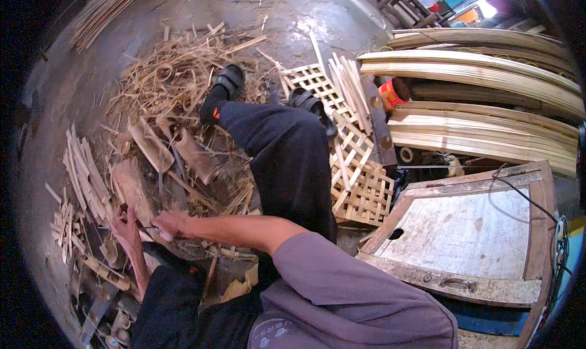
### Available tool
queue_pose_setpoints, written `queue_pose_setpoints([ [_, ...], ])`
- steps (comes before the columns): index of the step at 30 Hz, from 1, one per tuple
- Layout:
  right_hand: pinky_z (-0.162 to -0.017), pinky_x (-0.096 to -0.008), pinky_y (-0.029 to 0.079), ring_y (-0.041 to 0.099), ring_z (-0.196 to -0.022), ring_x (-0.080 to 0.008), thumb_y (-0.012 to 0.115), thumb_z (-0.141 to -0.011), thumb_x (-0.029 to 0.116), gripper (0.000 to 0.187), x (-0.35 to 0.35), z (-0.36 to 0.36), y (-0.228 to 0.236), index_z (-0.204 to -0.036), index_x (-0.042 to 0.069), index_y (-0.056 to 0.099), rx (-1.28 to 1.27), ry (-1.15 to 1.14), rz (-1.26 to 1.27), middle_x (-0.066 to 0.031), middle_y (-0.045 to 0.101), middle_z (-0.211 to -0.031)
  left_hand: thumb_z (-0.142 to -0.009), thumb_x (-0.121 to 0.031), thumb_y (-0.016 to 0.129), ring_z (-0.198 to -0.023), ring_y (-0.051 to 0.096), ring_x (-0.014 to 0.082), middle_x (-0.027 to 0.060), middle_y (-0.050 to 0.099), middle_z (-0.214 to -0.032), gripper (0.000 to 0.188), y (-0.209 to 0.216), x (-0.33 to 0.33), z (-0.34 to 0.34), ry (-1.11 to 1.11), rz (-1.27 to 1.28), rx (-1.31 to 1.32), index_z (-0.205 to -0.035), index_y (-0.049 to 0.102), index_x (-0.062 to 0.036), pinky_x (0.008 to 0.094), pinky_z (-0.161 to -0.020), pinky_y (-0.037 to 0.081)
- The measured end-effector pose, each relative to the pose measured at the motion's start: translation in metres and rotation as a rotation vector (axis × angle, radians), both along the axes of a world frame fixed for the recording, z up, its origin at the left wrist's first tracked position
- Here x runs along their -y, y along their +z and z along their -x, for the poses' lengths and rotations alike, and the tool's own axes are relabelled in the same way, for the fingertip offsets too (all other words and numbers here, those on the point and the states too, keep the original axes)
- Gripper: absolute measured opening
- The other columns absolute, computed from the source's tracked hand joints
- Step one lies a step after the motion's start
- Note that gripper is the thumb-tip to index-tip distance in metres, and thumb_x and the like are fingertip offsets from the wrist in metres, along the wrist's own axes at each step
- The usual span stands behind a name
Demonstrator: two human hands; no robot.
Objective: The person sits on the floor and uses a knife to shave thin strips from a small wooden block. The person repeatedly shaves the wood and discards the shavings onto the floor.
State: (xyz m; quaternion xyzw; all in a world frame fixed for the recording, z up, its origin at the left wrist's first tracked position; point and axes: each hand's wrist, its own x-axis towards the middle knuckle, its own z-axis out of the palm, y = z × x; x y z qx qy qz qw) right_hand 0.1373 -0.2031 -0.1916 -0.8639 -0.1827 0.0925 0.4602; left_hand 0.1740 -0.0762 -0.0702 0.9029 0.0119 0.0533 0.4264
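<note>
1. Clock directions taken from my right hand point(171, 224). It's closed around one end of a thin tool point(146, 228), handle mostly hidden by my fingers.
2. Left hand point(126, 232), at 9, is bent near the tool's line. Can't tell if its fingers pinch the tool, a workpiece or nothing.
3. Tool type: can't confirm. Only a narrow grey length shows between the hands, plus a sliver past the left one.
4. Black fisheye rim cuts the corners. Strip bundles point(482, 135) between 2 and 3 run into it; the rod bundle point(110, 13) between 11 and 12 is cut off up top. Clutter beyond my left forearm is too dim to sort.
5. Writing: red-and-yellow tin point(394, 94) at 2 has a printed label, too small to make out. Shirt point(360, 288) has a pale chest print at about 4:30, partly folded. Orange mark on my sock point(209, 108) at 1.
6. Tool lies at 9 from the right grip, roughly level. Wood block point(131, 190) sits just beside, at 10. Slats point(85, 178) farther out at 10, shavings point(177, 74) at 12, lattice point(366, 193) near 3.
</note>
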Motion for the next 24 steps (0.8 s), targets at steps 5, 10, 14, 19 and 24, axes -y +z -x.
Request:
queue_pose_setpoints([
  [5,-0.052,-0.0396,0.045,0.056,-0.055,-0.0240,0.069,-0.061,0.024,0.025,0.005,-0.007,-0.011,-0.072,0.003,0.062,-0.408,0.153,-0.198,-0.0130,0.061,-0.063,-0.086,-0.026,0.067,-0.067,0.055,0.0102,0.0061,0.065,-0.082,0.037,0.006,0.003,-0.005,-0.030,0.152,-0.175,-0.111,0.062,0.0008,0.0259,-0.060,0.046],
  [10,-0.051,-0.0416,0.046,0.059,-0.051,-0.0290,0.061,-0.068,0.021,0.019,0.019,0.008,0.017,-0.060,0.003,0.061,0.270,-0.036,0.136,-0.0171,0.060,-0.056,-0.084,-0.025,0.067,-0.073,0.061,0.0158,0.0109,0.067,-0.083,0.033,0.030,0.018,-0.003,0.073,-0.099,0.006,-0.102,0.065,0.0022,0.0304,-0.069,0.049],
  [14,-0.053,-0.0424,0.046,0.057,-0.050,-0.0312,0.059,-0.074,0.023,0.022,0.018,0.013,0.034,-0.063,0.003,0.060,-0.011,0.095,0.046,-0.0168,0.060,-0.058,-0.084,-0.026,0.066,-0.072,0.061,0.0160,0.0110,0.067,-0.081,0.033,0.022,0.006,0.007,0.113,-0.016,0.091,-0.103,0.065,0.0020,0.0304,-0.069,0.048],
  [19,-0.056,-0.0453,0.046,0.059,-0.056,-0.0367,0.055,-0.079,0.024,0.024,0.029,0.045,0.028,-0.069,0.004,0.061,-0.248,0.295,0.100,-0.0191,0.061,-0.064,-0.083,-0.027,0.069,-0.073,0.053,0.0127,0.0048,0.063,-0.081,0.030,0.026,-0.049,0.018,0.330,0.186,-0.029,-0.096,0.066,0.0001,0.0270,-0.069,0.043],
  [24,-0.068,-0.0496,0.051,0.063,-0.075,-0.0413,0.058,-0.078,0.032,0.031,0.060,0.082,0.018,-0.095,0.007,0.062,-0.298,0.362,0.260,-0.0203,0.065,-0.080,-0.085,-0.016,0.067,-0.065,0.043,0.0072,-0.0012,0.055,-0.070,0.018,0.055,-0.139,0.057,0.578,0.366,0.101,-0.083,0.065,0.0022,0.0244,-0.058,0.035],
])
